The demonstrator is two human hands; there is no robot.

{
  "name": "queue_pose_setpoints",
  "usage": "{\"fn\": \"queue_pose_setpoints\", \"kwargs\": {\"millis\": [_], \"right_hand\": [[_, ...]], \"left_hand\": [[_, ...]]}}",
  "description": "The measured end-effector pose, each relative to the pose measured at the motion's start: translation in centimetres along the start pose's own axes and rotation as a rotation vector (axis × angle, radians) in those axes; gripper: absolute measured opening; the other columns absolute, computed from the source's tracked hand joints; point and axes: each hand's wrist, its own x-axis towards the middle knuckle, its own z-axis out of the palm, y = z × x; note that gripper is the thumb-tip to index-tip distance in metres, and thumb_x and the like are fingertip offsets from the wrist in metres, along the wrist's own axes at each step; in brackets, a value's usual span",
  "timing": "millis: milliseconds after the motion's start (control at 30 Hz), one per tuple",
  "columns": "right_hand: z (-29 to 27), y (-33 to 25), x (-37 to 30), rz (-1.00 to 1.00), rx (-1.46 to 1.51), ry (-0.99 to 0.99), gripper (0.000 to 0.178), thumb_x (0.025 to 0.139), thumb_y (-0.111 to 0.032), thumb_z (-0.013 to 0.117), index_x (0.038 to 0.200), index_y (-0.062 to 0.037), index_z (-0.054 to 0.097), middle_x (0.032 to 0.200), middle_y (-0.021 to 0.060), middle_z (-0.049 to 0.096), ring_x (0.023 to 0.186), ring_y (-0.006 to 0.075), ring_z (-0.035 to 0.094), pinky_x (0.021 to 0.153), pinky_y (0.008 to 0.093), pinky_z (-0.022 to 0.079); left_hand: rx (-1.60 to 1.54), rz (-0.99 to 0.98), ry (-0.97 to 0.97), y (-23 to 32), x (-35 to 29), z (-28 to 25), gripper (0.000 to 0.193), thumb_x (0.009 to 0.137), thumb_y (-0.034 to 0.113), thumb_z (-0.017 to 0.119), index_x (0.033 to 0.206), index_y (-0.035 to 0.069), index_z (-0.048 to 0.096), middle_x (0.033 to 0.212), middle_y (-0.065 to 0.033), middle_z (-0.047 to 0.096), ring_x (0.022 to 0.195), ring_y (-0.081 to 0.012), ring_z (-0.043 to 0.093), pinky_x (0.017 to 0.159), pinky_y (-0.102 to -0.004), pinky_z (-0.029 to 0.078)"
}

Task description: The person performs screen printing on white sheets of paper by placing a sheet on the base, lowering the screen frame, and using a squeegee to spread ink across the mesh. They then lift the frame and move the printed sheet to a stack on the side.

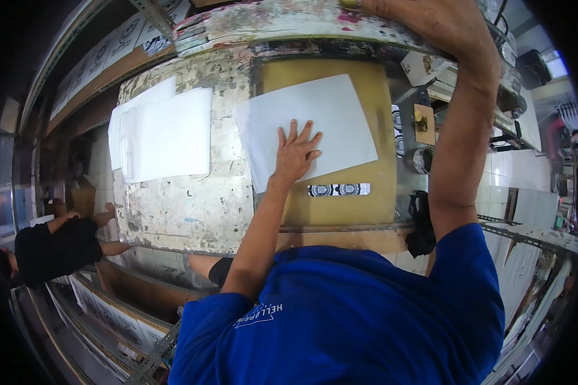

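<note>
1. Lower centre of frame: the person's blue T-shirt [353, 314], nearest the camera, white print on the chest.
2. Right of centre to top edge: right forearm [464, 122] raised. Right hand [446, 25] at upper right, over the paint-smeared board [270, 22] that spans the top. Fingers partly cut off by the frame edge; can't tell if they grip the board or just rest on it.
3. Centre: left hand [294, 157] palm down on the white sheet [343, 122], fingers fanned out and straight, released.
4. White sheet lies askew on the amber panel [376, 202], its left side running past the panel's left edge.
5. Just below the sheet's lower edge: black-and-white printed strip [338, 190], flat on the panel.
6. Left of centre: stack of white sheets [167, 138], edges uneven, on the stained worktable [186, 221]. Well apart from the left hand.
7. Right of the panel: open can [422, 160], with a brown card [424, 131] carrying a dark and yellow smear just above it; black cloth-like bundle [420, 224] lower down.
8. Far left: co-worker in black clothing [61, 250], beside the worktable.
9. Upper left: metal shelving [51, 64] with printed cartons [103, 54].
</note>
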Motion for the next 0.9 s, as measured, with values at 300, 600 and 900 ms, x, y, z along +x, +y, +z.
{"fn": "queue_pose_setpoints", "kwargs": {"millis": [300,600,900], "right_hand": [[0.0,0.1,-0.1,0.037,0.080,-0.001,0.062,0.073,-0.050,0.087,0.112,-0.0014,0.078,0.102,0.0167,0.078,0.087,0.0269,0.072,0.080,0.0361,0.057],[-0.3,-0.6,-0.2,0.073,0.050,-0.033,0.060,0.073,-0.048,0.087,0.110,-0.0008,0.079,0.095,0.0161,0.078,0.082,0.0252,0.072,0.075,0.0356,0.056],[0.1,-0.2,-0.3,0.043,0.111,-0.025,0.061,0.074,-0.048,0.088,0.109,0.0017,0.078,0.098,0.0184,0.078,0.084,0.0272,0.072,0.077,0.0362,0.057]], "left_hand": [[-0.027,0.155,-0.117,3.2,3.6,2.7,0.050,0.093,0.042,0.067,0.141,0.029,0.062,0.164,-0.0013,0.037,0.155,-0.0363,0.021,0.126,-0.0643,0.010],[0.019,0.159,-0.166,5.3,1.7,2.7,0.052,0.096,0.045,0.062,0.145,0.029,0.058,0.166,-0.0013,0.034,0.156,-0.0354,0.019,0.125,-0.0644,0.008],[-0.040,0.197,-0.087,5.8,0.9,2.9,0.052,0.095,0.042,0.064,0.144,0.025,0.060,0.164,-0.0060,0.037,0.155,-0.0375,0.022,0.124,-0.0663,0.010]]}}
